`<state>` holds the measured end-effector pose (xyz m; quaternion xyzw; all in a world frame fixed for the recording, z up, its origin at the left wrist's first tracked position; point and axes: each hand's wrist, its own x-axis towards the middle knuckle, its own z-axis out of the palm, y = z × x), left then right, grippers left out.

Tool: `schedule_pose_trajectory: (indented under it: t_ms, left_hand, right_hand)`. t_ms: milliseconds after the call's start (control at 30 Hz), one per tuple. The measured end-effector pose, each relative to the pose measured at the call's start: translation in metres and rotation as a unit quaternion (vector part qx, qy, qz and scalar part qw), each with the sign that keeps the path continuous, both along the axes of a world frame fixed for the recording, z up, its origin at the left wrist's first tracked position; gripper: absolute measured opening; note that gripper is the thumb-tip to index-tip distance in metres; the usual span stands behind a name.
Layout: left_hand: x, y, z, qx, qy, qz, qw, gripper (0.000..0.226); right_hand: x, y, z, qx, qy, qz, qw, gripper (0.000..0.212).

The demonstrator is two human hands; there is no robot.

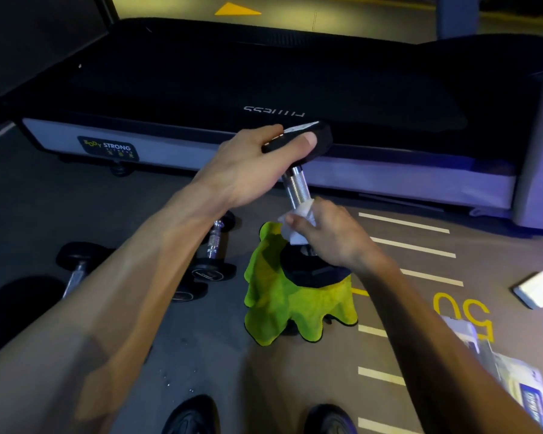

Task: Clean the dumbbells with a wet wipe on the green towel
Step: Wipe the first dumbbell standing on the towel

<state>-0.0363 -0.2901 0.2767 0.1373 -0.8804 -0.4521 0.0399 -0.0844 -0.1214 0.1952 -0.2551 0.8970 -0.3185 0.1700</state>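
A dumbbell (297, 183) stands on end on the green towel (298, 305) draped over a low stand at the middle of the floor. The left hand (254, 164) grips its top head, thumb curled over. The right hand (333, 236) pinches a wet wipe (298, 220) round the metal handle. Other dumbbells (212, 245) lie at 9 o'clock.

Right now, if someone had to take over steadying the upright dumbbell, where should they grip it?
Probably its top head, from above, as the left hand does. The dumbbell stands on end on the green towel, and the right hand with the wipe occupies the handle.
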Motion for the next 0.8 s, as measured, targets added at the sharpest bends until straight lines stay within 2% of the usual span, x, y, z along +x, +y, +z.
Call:
schedule_pose_trajectory:
  t_ms: [133,233,300,367,433,467,600,733,800]
  left_hand:
    - [0.001,0.006,0.001,-0.034,0.014,0.003,0.999,0.079]
    - [0.002,0.014,0.002,-0.045,0.013,0.019,0.999,0.069]
    - [0.002,0.018,0.002,-0.041,0.018,0.035,0.998,0.062]
    - [0.003,0.02,0.003,-0.039,0.012,0.043,0.998,0.062]
    - [0.004,0.018,0.005,-0.033,0.006,0.039,0.999,0.061]
    - [0.004,0.017,0.005,-0.028,0.003,0.038,0.999,0.06]
    - [0.006,0.015,0.005,-0.028,0.006,0.044,0.999,0.059]
    - [0.005,0.014,0.003,-0.027,-0.002,0.048,0.998,0.061]
    - [0.004,0.012,0.003,-0.027,-0.005,0.05,0.998,0.062]
  right_hand:
    - [-0.002,-0.007,0.003,-0.063,0.015,-0.036,0.997,0.03]
    - [-0.005,-0.025,0.017,-0.143,0.027,-0.065,0.987,0.017]
    - [-0.007,-0.035,0.02,-0.217,-0.001,-0.075,0.973,0.019]
    - [-0.008,-0.037,0.019,-0.253,-0.015,-0.064,0.965,0.022]
    - [-0.01,-0.029,0.017,-0.264,-0.019,-0.034,0.964,0.014]
    - [-0.009,-0.022,0.016,-0.266,-0.028,-0.027,0.963,0.021]
    - [-0.008,0.01,0.005,-0.211,-0.075,-0.032,0.974,0.051]
    - [-0.02,0.025,0.005,-0.094,-0.056,0.05,0.993,0.046]
    - [-0.019,0.031,0.007,-0.025,-0.041,0.085,0.995,0.036]
